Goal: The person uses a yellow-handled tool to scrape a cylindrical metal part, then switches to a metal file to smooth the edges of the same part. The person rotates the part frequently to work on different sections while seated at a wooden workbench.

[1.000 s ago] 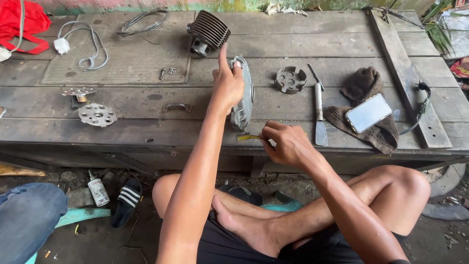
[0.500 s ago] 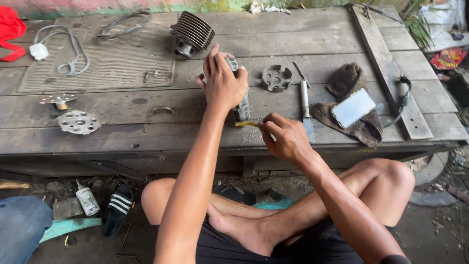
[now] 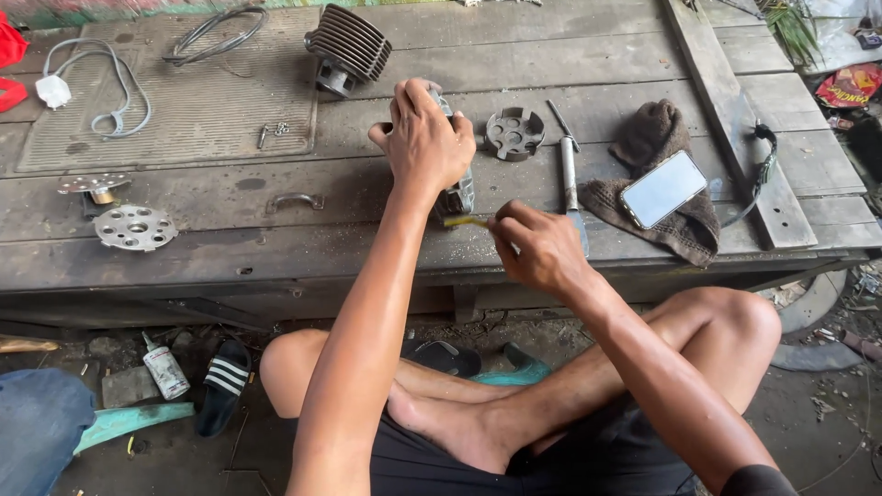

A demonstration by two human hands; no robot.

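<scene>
While your left hand (image 3: 424, 138) clamps the metal engine part (image 3: 457, 193) upright on the table (image 3: 230, 248), your right hand (image 3: 537, 248) pinches a thin yellow stick (image 3: 465, 221) at its base, so steady it.

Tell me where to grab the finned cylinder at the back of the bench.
Take the finned cylinder across its ribbed body, coming from above. It lies tilted on its side with the fins facing up and open; the round bore end points down-left toward the ridged mat.

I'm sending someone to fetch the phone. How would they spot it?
On the wooden workbench, look right of the right hand. There a brown rag lies crumpled, and the phone rests on it: the only flat, pale, glossy rectangle among grey metal parts.
</scene>
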